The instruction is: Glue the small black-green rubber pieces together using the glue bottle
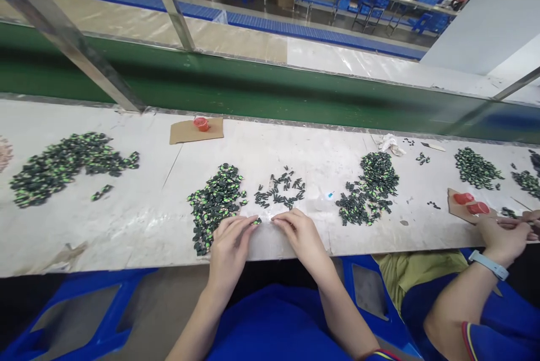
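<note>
My left hand rests on the white table with its fingertips pinched on a small dark-and-green piece. My right hand lies beside it, fingers curled down at the table, and I cannot see anything in them. A dense pile of black-and-green pieces lies just left of my hands. A looser scatter of dark pieces lies directly beyond them.
More piles lie at the far left and right. A red cup stands on cardboard at the back. A co-worker's hand with a wristband works at right beside red caps. A green conveyor runs behind.
</note>
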Motion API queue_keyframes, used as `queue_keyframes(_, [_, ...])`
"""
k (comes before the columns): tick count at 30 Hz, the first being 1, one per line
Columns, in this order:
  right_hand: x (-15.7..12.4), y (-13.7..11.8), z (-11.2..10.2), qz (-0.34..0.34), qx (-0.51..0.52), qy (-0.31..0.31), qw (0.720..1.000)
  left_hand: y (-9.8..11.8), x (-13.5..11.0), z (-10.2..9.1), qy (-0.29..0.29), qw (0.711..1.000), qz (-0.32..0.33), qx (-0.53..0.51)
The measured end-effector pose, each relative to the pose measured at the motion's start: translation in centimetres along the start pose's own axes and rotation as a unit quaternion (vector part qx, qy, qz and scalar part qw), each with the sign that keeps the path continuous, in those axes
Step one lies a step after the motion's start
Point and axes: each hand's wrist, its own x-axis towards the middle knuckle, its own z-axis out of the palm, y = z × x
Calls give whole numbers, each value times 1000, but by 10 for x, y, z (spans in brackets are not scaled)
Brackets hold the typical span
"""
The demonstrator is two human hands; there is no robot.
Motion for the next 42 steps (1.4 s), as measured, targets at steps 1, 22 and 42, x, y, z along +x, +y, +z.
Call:
queue_keyframes(1, [-2, 1, -1, 14, 61, 7, 998, 2, 0, 1, -3, 1000, 1, -7])
queue_keyframes(22, [-10, -4, 10, 88, 279, 98, 951, 29, 11, 5, -51, 998, 27, -6])
queue_keyframes(42, [-17, 3, -5, -240, 39, 120, 963, 40, 18, 0, -143, 919, -235, -281])
